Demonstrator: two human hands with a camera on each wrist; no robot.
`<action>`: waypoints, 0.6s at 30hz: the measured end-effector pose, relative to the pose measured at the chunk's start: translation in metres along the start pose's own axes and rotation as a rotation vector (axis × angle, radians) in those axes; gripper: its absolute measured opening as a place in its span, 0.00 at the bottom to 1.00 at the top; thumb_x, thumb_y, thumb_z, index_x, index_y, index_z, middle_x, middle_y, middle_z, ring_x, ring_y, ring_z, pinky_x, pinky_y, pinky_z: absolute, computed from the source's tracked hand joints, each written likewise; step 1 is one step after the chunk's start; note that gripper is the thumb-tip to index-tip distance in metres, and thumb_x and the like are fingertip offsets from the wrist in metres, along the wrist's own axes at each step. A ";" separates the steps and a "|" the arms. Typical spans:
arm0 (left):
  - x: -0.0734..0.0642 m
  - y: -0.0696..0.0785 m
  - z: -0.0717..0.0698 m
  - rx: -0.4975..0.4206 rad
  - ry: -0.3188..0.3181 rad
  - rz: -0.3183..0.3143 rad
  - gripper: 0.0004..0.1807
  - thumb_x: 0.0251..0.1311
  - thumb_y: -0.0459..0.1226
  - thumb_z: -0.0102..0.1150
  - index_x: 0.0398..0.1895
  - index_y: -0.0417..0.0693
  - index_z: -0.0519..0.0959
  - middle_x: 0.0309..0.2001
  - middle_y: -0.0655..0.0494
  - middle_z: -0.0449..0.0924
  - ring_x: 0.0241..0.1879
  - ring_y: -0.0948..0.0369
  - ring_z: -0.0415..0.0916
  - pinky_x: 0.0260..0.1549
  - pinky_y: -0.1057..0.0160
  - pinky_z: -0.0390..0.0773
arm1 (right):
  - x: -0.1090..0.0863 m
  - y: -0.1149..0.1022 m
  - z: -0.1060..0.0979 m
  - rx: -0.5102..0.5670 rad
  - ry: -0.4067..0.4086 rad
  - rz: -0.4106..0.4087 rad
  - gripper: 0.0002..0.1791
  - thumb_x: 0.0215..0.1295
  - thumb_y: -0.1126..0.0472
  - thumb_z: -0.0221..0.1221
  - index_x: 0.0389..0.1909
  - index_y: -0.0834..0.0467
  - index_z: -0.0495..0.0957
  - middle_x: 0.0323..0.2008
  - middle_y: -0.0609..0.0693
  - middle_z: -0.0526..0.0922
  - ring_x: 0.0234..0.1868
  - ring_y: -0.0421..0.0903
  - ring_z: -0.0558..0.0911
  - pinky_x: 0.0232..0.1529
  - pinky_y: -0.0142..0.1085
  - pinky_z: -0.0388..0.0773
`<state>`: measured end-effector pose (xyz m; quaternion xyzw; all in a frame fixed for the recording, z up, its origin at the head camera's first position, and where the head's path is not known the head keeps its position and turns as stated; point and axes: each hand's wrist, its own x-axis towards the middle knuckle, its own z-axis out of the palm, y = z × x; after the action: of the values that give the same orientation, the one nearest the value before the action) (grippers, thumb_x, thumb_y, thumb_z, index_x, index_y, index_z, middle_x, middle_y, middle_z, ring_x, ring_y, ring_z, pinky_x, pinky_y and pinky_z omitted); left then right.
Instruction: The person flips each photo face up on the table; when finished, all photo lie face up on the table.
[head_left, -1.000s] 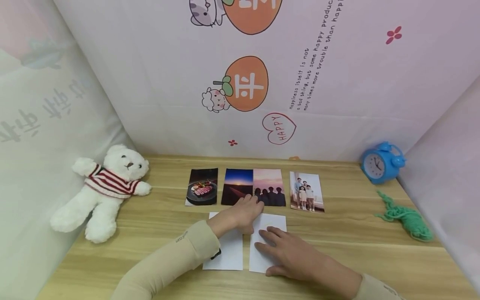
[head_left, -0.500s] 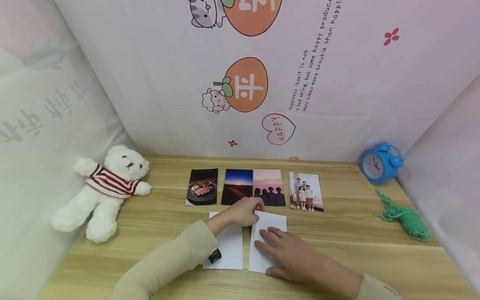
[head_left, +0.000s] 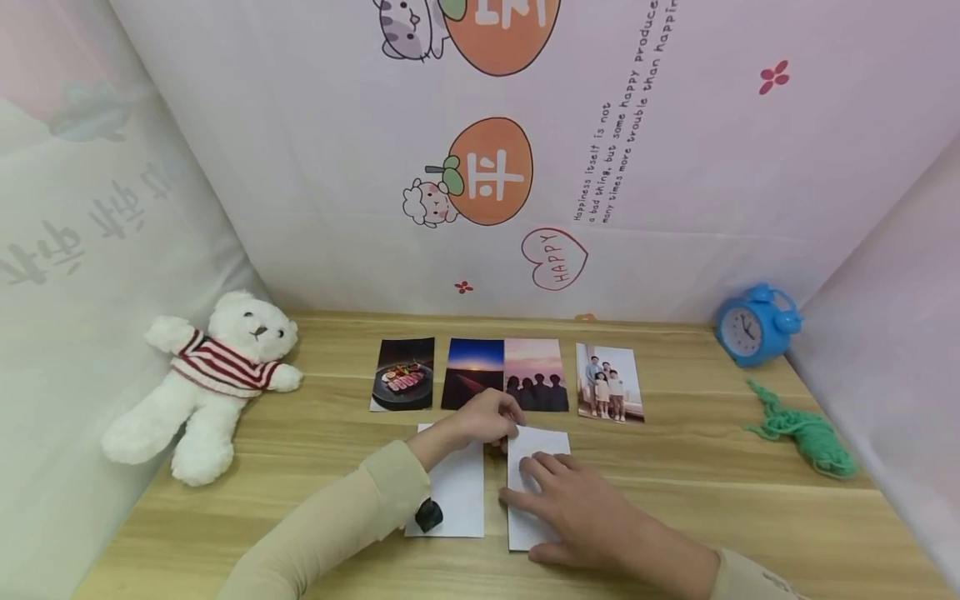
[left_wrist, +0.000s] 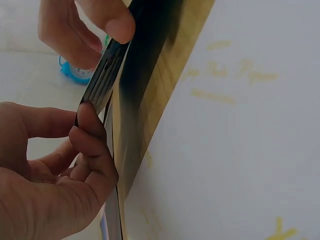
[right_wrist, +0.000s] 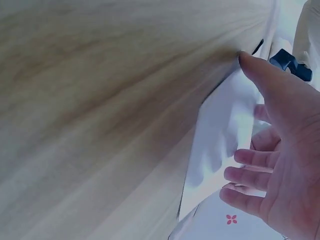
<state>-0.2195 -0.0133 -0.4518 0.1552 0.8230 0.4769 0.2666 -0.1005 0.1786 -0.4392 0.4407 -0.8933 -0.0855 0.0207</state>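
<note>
My left hand (head_left: 483,418) pinches the upper left corner of a white-backed photo card (head_left: 551,442). From the left wrist view, thumb and finger hold its edge, and the dark printed underside (left_wrist: 107,75) shows, tilted up from the table. Spread over the card's white back is my right hand (head_left: 581,508), its index fingertip at the left edge. In the right wrist view its fingers lie relaxed over the white back (right_wrist: 215,135), with the thumb near the card's near end. A second white-backed card (head_left: 461,500) lies flat beneath my left wrist.
Behind the hands lie a food photo (head_left: 402,375), a sunset road photo (head_left: 474,367), a silhouettes photo (head_left: 536,371) and a family photo (head_left: 610,383). A teddy bear (head_left: 225,375) sits left; a blue alarm clock (head_left: 753,325) and green yarn (head_left: 813,437) are right.
My left hand has gone from reaching above the right-hand card to pinching its corner. The card's left side has come up and shifted slightly right. My right index finger has moved to its edge.
</note>
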 end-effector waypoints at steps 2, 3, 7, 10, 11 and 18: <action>0.000 -0.001 0.001 -0.015 -0.007 -0.002 0.08 0.65 0.28 0.56 0.42 0.41 0.84 0.24 0.54 0.78 0.21 0.61 0.76 0.22 0.69 0.73 | 0.001 -0.001 -0.002 -0.015 0.015 -0.011 0.37 0.63 0.25 0.58 0.68 0.38 0.72 0.61 0.50 0.79 0.63 0.51 0.80 0.62 0.50 0.83; -0.001 -0.002 0.001 -0.023 -0.007 -0.002 0.09 0.66 0.29 0.55 0.42 0.41 0.84 0.23 0.54 0.78 0.21 0.61 0.75 0.22 0.69 0.73 | 0.001 -0.001 -0.003 -0.017 0.021 -0.013 0.36 0.63 0.25 0.59 0.67 0.39 0.72 0.60 0.50 0.79 0.63 0.50 0.80 0.61 0.50 0.83; 0.000 -0.003 0.002 -0.105 0.020 0.012 0.15 0.71 0.30 0.47 0.47 0.37 0.85 0.21 0.55 0.78 0.21 0.63 0.75 0.24 0.69 0.74 | 0.000 0.000 -0.006 -0.022 0.071 0.001 0.36 0.62 0.25 0.60 0.63 0.42 0.74 0.59 0.49 0.80 0.61 0.49 0.81 0.61 0.50 0.83; 0.001 -0.002 0.002 -0.210 0.056 0.039 0.20 0.69 0.30 0.43 0.49 0.34 0.85 0.22 0.55 0.78 0.23 0.63 0.75 0.26 0.69 0.76 | 0.000 0.003 -0.008 -0.028 0.151 0.019 0.37 0.60 0.25 0.62 0.61 0.44 0.74 0.58 0.49 0.81 0.60 0.49 0.81 0.60 0.49 0.83; 0.001 -0.001 0.002 -0.242 0.068 0.050 0.20 0.67 0.30 0.42 0.50 0.34 0.85 0.23 0.55 0.78 0.24 0.64 0.75 0.27 0.69 0.76 | 0.000 0.004 -0.009 -0.029 0.185 0.022 0.37 0.59 0.25 0.63 0.61 0.45 0.74 0.58 0.49 0.81 0.60 0.49 0.82 0.60 0.49 0.83; 0.001 -0.002 0.000 -0.209 0.076 0.163 0.20 0.64 0.27 0.49 0.56 0.38 0.82 0.48 0.47 0.82 0.41 0.63 0.76 0.40 0.66 0.80 | 0.002 0.010 -0.015 -0.087 0.391 0.037 0.40 0.52 0.24 0.67 0.55 0.50 0.78 0.52 0.49 0.86 0.55 0.49 0.85 0.58 0.48 0.84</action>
<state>-0.2202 -0.0138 -0.4538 0.1746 0.7630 0.5857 0.2105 -0.1074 0.1808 -0.4223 0.4313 -0.8756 -0.0361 0.2144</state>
